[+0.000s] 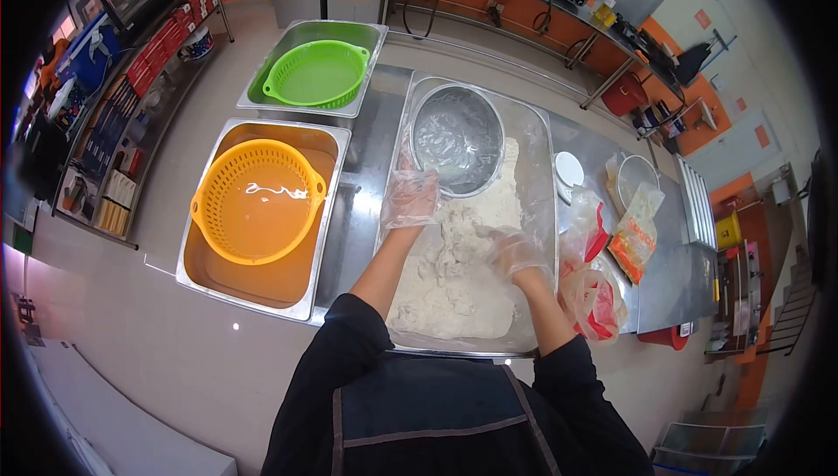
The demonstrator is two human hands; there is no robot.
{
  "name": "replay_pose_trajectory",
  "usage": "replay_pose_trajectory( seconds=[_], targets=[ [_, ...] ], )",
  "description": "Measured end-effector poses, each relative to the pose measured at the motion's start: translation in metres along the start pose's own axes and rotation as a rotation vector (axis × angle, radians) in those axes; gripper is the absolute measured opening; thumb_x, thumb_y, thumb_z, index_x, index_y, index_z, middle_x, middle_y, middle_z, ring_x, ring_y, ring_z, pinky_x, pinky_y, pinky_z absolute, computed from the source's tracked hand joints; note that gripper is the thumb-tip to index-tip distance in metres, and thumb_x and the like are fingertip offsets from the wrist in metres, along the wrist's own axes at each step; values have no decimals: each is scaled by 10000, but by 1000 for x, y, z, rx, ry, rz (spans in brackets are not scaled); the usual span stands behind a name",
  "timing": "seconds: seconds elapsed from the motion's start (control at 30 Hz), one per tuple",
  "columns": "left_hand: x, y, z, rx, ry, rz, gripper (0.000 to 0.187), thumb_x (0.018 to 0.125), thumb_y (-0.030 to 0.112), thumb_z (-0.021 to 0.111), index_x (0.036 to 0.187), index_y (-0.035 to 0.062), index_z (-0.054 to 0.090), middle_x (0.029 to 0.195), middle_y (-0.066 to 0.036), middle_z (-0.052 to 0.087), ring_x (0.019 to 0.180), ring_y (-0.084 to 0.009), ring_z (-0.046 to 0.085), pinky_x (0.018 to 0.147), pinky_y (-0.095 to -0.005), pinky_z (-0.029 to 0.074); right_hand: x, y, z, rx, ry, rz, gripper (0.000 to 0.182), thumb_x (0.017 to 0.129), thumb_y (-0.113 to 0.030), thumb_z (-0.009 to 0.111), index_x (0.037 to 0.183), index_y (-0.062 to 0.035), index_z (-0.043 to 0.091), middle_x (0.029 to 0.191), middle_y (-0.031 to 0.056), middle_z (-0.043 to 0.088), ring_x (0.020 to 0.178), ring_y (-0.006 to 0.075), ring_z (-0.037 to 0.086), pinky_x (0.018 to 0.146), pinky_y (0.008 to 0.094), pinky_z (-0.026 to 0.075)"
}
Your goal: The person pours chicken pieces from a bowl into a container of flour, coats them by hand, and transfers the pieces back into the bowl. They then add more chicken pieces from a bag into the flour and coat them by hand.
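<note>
My left hand (pixel 410 198), in a clear plastic glove, is closed at the lower left rim of a round metal bowl (pixel 456 131). The bowl's inside looks wet and shiny. It rests at the far end of a deep steel tray (pixel 543 214) spread with white flour (pixel 436 306). Just below the bowl lie flour-coated lumps (pixel 456 236). Over the flour to their right is my right hand (pixel 518 253), also gloved, its fingers pointing at the lumps and smeared by motion.
Left of the tray, a yellow basket (pixel 229 253) sits in a steel pan (pixel 201 277) of orange-brown liquid. Behind it stands a green basket (pixel 319 102) in another pan (pixel 379 39). Rightward are a white scale (pixel 569 169), plastic bags (pixel 594 301), an orange-printed bag (pixel 635 244) and a strainer (pixel 635 177).
</note>
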State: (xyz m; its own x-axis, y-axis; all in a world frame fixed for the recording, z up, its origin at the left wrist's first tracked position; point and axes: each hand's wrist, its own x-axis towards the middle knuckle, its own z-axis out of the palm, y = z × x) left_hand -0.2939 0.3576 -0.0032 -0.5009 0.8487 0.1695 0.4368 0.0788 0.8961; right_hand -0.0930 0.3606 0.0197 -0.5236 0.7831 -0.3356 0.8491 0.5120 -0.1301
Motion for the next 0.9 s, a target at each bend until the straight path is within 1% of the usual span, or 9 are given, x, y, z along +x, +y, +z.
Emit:
replay_pose_trajectory(
  seconds=[0.1,0.2,0.3,0.4,0.5,0.6,0.67,0.77,0.9],
  targets=[
    [-1,1,-2,99,-48,-47,647,745,331,503,1254,35,236,993,-219,527,894,-353,519,779,-386,401,6,-26,8,56,46,-179,795,615,-353,633,1280,-141,254,1204,185,398,1113,333,384,910,346,338],
    [-3,3,-2,107,-67,-67,657,742,329,505,1259,38,223,964,-221,535,873,-352,524,771,-387,403,45,-15,85,-228,185,-451,808,633,-290,624,1303,-211,178,1185,171,420,1149,341,339,932,341,319],
    [-3,7,-5,70,-13,-26,646,728,312,515,1252,46,246,941,-217,543,844,-352,533,743,-392,414,58,-5,127,-302,186,-425,672,649,-246,614,1249,-189,317,1163,128,456,1100,319,405,902,332,353],
    [-2,13,-7,-13,65,-1,617,701,271,534,1232,55,305,954,-214,545,841,-358,536,719,-389,427,31,-16,60,330,-46,-306,506,652,-197,604,1135,-153,463,1107,83,508,1012,276,487,859,322,387],
    [-1,14,-9,-32,60,-31,627,693,249,534,1242,64,295,968,-216,541,843,-363,534,723,-391,428,24,7,33,166,-45,-467,357,684,-175,602,1026,-96,533,1023,72,548,909,204,539,797,295,424],
    [-4,26,-14,-19,19,-53,631,688,235,530,1247,67,291,975,-214,539,849,-362,532,726,-393,427,2,-8,-33,933,-165,101,341,720,-188,601,1026,-57,524,993,81,545,896,159,530,766,272,433],
    [-2,20,-9,-67,77,11,636,684,230,527,1250,69,288,971,-213,539,844,-360,533,725,-395,427,7,12,-36,992,1,195,356,721,-229,617,999,-24,532,976,89,538,880,133,522,734,254,438],
    [1,9,-5,-32,92,57,643,682,227,523,1257,77,276,956,-214,542,826,-357,536,718,-398,427,-3,1,-60,1489,132,202,357,734,-263,589,997,-27,539,993,117,537,878,164,535,742,267,433],
    [1,10,-7,50,11,-2,655,730,286,502,1284,101,207,1061,-202,497,872,-343,526,750,-389,418,39,74,0,517,308,203,296,781,-244,485,992,-45,543,1004,137,538,908,246,533,781,317,421]
  ],
)
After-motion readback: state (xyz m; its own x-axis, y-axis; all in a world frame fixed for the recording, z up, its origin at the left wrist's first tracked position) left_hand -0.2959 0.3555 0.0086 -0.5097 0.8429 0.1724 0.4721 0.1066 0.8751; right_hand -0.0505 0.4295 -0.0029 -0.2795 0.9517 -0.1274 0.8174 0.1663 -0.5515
